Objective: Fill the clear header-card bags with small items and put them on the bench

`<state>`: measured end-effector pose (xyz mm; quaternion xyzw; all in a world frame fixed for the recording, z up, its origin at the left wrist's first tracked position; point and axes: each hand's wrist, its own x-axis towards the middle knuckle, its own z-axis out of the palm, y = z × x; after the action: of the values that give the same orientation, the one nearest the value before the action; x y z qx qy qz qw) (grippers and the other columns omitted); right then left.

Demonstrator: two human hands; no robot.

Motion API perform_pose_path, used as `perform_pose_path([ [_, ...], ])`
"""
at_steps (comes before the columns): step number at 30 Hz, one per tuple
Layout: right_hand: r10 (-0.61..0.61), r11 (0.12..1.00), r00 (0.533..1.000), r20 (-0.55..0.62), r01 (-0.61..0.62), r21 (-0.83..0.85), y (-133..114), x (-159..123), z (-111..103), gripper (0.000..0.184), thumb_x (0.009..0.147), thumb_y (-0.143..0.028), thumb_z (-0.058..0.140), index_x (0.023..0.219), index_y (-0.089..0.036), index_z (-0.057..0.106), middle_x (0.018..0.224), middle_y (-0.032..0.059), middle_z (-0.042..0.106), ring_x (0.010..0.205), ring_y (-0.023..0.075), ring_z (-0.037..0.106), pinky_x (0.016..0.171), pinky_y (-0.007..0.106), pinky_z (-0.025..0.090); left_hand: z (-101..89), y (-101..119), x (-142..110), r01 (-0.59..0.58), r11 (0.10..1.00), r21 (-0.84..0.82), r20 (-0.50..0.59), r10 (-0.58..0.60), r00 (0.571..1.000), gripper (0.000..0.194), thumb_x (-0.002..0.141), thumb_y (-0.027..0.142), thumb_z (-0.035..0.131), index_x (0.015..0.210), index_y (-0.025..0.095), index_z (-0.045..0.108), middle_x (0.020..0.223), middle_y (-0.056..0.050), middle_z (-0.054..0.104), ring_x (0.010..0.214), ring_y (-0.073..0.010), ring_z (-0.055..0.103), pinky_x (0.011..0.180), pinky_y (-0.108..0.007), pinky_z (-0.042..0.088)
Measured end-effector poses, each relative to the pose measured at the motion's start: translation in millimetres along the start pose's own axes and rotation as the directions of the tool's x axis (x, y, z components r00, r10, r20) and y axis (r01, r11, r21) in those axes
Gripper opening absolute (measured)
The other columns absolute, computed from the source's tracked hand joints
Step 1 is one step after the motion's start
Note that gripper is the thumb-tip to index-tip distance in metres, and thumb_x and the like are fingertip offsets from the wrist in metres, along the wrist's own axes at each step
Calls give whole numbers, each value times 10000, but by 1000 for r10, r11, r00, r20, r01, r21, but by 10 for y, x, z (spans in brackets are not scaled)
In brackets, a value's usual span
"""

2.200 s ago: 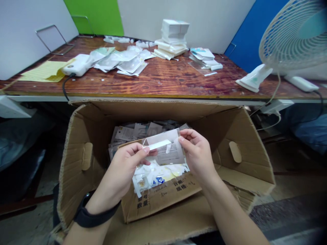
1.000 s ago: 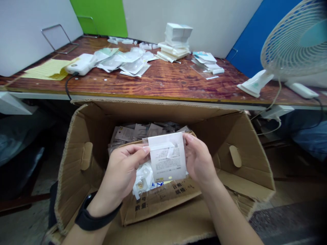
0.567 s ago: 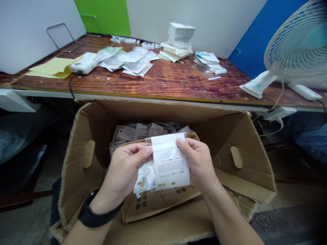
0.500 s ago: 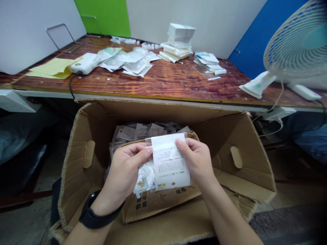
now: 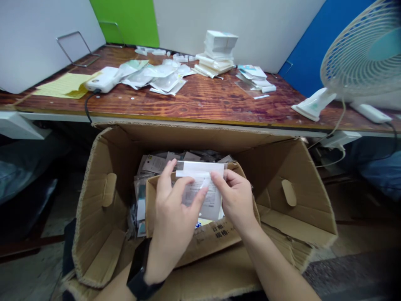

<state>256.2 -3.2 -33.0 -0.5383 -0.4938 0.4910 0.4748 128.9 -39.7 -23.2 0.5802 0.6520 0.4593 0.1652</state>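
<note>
A clear plastic packet (image 5: 203,198) with a white printed card inside is held over the big cardboard box. My right hand (image 5: 236,194) pinches its right edge, thumb on top near a white strip (image 5: 192,174) that runs across the upper part. My left hand (image 5: 177,205), with a black band on the wrist, reaches over the packet's left side with its fingers spread apart. Its thumb tip is beside a short loose white piece (image 5: 205,183) that hangs from the strip. The left hand covers part of the packet.
The cardboard box (image 5: 278,167) holds several packed cards (image 5: 153,164) and a smaller carton (image 5: 227,233). On the wooden table (image 5: 200,100) behind lie clear bags (image 5: 166,77), a white card stack (image 5: 221,44), a white device (image 5: 105,79) and a fan (image 5: 351,54).
My left hand has released its pinch on the packet's left edge and moved right over it, fingers spreading. The right hand still grips the packet, which has shifted slightly left and tilted.
</note>
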Motion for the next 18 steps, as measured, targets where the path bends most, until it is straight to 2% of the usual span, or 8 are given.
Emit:
perform_pose_path([
  [2, -1, 999, 1000, 25, 1, 33, 19, -13, 31, 227, 761, -388, 607, 693, -171, 613, 654, 4, 604, 589, 138, 525, 537, 243, 414, 51, 7, -12, 91, 996, -2, 83, -91, 992, 135, 744, 332, 604, 764, 202, 576, 1379, -100, 346, 1231, -272, 374, 1023, -379, 261],
  [5, 14, 997, 996, 84, -20, 76, 33, -22, 67, 210, 769, -378, 601, 790, -173, 639, 763, 26, 652, 683, 168, 574, 613, 267, 448, 97, -16, 0, 208, 976, -63, 116, -200, 973, 142, 755, 324, 584, 686, 201, 562, 1374, -92, 368, 1239, -265, 372, 1000, -373, 281],
  [8, 56, 992, 985, 160, -74, 104, 55, -9, 82, 227, 765, -376, 607, 850, -172, 656, 795, 36, 667, 740, 197, 598, 656, 292, 461, 111, -51, 12, 217, 965, -145, 120, -200, 972, 137, 769, 266, 557, 649, 199, 569, 1369, -81, 379, 1259, -243, 348, 991, -346, 286],
  [12, 136, 978, 970, 201, -164, 131, 111, 17, 87, 261, 729, -394, 643, 793, -144, 678, 701, 40, 663, 657, 202, 599, 595, 297, 456, 108, -72, 16, 234, 951, -200, 164, -203, 965, 159, 781, 223, 526, 631, 196, 571, 1355, -75, 403, 1240, -223, 377, 977, -325, 296],
  [18, 89, 994, 984, 152, -97, 47, 156, 36, 63, 270, 741, -397, 631, 787, -139, 695, 683, 49, 666, 594, 184, 581, 541, 286, 439, 70, -93, 52, 219, 961, -167, 154, -194, 969, 178, 782, 186, 505, 608, 198, 539, 1263, -97, 511, 1229, -227, 396, 963, -337, 314],
])
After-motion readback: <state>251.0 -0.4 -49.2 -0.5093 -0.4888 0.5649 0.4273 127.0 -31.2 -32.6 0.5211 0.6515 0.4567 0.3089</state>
